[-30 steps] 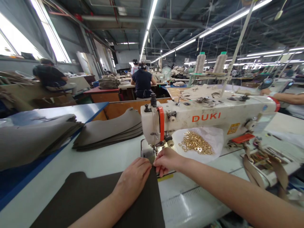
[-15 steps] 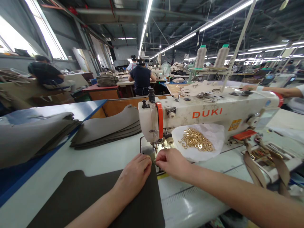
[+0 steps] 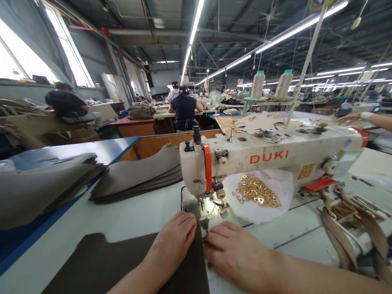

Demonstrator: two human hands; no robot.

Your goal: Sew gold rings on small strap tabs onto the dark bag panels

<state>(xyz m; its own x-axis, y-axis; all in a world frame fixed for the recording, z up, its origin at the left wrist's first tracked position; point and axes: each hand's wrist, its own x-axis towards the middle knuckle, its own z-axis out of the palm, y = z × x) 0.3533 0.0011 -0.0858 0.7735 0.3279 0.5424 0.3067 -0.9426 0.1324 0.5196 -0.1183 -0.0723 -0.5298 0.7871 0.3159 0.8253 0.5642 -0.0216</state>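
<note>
A dark grey-brown fabric panel (image 3: 128, 261) lies flat on the sewing table, its narrow top end close to the needle area of a white sewing machine (image 3: 269, 149). My left hand (image 3: 174, 243) rests on the panel near its right edge, fingers pressed together and closed on the material. Beside that edge is my right hand (image 3: 234, 251), slightly blurred, with curled fingers reaching toward the panel; its fingertips and anything in them are hidden. Both hands are just in front of the presser foot (image 3: 202, 202), apart from each other.
Gold D-rings (image 3: 259, 192) lie heaped on a white sheet (image 3: 283, 183) under the machine arm. Stacked dark panels (image 3: 137, 175) sit behind left, with another pile (image 3: 39, 183) farther left. Tan straps (image 3: 337, 237) hang at right. A co-worker's hand (image 3: 352, 117) shows beyond the machine.
My right hand has drawn back from the needle area toward me, its pinched fingers now less tightly bunched. The left hand stays on the panel. The camera view has tilted up slightly.
</note>
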